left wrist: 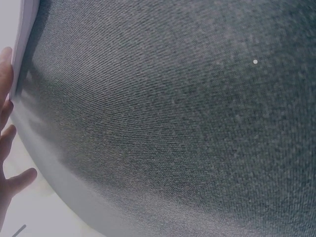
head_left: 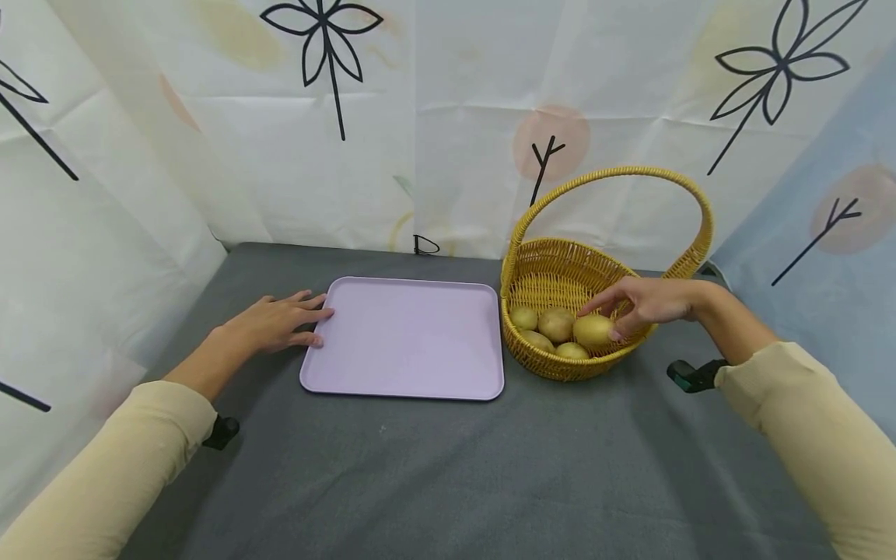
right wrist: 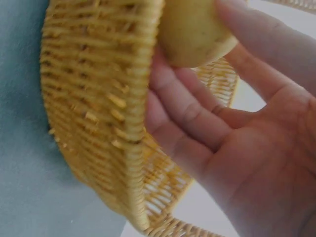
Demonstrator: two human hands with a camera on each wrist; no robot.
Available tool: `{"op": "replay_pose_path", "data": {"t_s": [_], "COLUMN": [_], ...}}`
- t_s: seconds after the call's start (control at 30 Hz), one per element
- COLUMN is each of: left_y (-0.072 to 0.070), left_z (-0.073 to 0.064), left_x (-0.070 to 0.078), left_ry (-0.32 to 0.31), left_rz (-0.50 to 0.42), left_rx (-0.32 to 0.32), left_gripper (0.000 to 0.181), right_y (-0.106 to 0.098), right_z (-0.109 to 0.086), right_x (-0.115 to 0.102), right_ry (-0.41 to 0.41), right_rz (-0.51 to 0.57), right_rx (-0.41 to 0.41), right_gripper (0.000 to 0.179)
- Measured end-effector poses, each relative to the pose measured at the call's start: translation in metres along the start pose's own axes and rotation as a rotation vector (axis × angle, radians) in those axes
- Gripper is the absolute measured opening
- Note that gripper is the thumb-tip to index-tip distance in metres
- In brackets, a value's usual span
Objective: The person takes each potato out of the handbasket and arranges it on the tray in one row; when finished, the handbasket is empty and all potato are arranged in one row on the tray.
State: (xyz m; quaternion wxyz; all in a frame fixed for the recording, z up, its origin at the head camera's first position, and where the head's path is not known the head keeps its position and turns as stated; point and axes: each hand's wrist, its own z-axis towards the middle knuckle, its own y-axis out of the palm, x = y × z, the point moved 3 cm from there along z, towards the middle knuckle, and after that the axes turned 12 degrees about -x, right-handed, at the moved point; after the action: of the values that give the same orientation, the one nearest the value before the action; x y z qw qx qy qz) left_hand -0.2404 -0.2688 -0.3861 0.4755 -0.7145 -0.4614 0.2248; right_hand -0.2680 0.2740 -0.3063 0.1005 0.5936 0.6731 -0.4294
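Potato (head_left: 593, 331) is pinched by right hand (head_left: 647, 302) between thumb and fingers, within wicker basket (head_left: 553, 284) among other potatoes (head_left: 556, 324). Lilac tray (head_left: 409, 338) is touched at edge by left hand (head_left: 276, 323), fingers spread. Even pressure is advised; potato best lifted clear of rim before being shifted.

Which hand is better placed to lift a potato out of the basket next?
Probably the right hand: its thumb and fingers hold a potato at the yellow basket. The left hand touches the lilac tray, which lies between it and the basket.
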Motion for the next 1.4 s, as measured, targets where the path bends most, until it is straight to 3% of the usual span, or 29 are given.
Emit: {"op": "replay_pose_path", "data": {"t_s": [0.23, 0.47, 0.67, 1.0, 1.23, 1.4], "left_y": [0.0, 0.0, 0.002, 0.001, -0.002, -0.001], "left_z": [0.0, 0.0, 0.0, 0.0, -0.001, 0.0], "left_x": [0.001, 0.001, 0.0, 0.0, 0.001, 0.002], "left_ry": [0.011, 0.015, 0.015, 0.003, 0.003, -0.003], "left_rz": [-0.002, 0.002, -0.006, -0.009, -0.01, -0.013], "left_rx": [0.006, 0.021, 0.027, 0.017, 0.013, 0.005], "left_gripper": [0.068, 0.067, 0.066, 0.067, 0.068, 0.068], "right_y": [0.001, 0.009, 0.02, 0.041, 0.056, 0.064], "right_z": [0.002, 0.01, 0.03, 0.081, 0.128, 0.159], "right_x": [-0.017, -0.042, -0.07, -0.11, -0.129, -0.142], "right_ry": [-0.103, -0.255, -0.326, -0.445, -0.419, -0.441], "right_rz": [0.035, 0.076, 0.083, 0.056, 0.096, 0.028], "right_rx": [0.074, 0.058, 0.055, 0.051, 0.034, 0.057], "right_gripper": [0.056, 0.057, 0.059, 0.059, 0.06, 0.06]}}
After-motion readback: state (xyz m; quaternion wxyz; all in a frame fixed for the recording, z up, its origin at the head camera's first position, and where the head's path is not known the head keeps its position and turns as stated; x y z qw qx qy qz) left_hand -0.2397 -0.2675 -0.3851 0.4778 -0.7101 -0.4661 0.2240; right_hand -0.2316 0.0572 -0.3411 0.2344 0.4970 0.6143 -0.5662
